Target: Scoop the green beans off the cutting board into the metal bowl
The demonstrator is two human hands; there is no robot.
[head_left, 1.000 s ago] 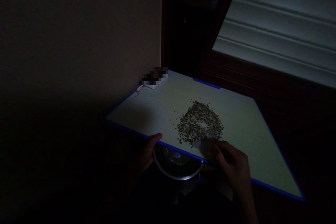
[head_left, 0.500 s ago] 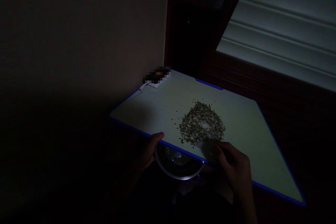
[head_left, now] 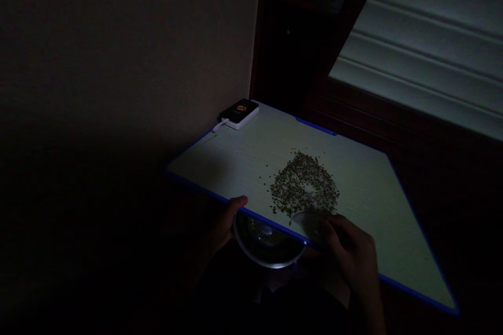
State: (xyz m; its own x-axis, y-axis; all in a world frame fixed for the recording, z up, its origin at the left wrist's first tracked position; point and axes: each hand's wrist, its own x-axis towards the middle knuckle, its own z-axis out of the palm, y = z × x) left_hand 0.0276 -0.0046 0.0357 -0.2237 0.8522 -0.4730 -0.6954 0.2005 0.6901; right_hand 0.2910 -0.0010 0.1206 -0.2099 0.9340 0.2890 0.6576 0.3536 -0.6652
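A heap of small dark grains (head_left: 304, 186) lies on a pale tabletop with a blue rim (head_left: 204, 194). My left hand (head_left: 225, 225) grips a metal bowl (head_left: 267, 243) held just under the table's near edge; a few grains lie inside it. My right hand (head_left: 348, 246) rests on the table at the near side of the heap, fingers curled around a small pale flat piece (head_left: 308, 220) that touches the grains. What that piece is I cannot make out.
A small dark device with a white cable (head_left: 239, 113) sits at the table's far left corner against the wall. A dark wooden frame (head_left: 291, 52) and a pale ribbed panel (head_left: 424, 63) stand behind the table. The room is very dark.
The view has drifted slightly, so everything sits a little further right and lower. The pale piece in my right hand has edged closer into the heap. The bowl stays under the edge.
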